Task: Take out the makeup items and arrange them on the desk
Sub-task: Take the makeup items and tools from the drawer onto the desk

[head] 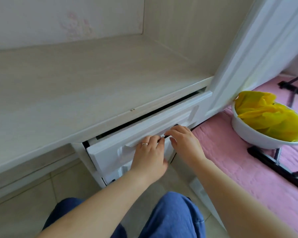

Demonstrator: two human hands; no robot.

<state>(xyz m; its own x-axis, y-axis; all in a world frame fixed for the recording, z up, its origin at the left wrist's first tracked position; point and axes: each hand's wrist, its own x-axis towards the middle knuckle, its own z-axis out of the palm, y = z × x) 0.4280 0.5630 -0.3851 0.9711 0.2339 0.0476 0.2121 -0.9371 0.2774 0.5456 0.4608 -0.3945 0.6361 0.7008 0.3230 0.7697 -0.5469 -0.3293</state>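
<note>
Seen from above: top drawer (pixel 144 127) under the pale wooden bench (pixel 76 79), pulled only a crack. Left hand (pixel 149 152) and right hand (pixel 184 140) side by side on the dark handle (pixel 163 137), fingers curled over it, right grip slightly farther along. Handle's long axis parallel to the bench edge. Makeup items out of sight, presumably inside, behind both grips.

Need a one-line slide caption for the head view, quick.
Both hands, left and right, grip the dark handle of a slightly open white drawer under the desk.
</note>
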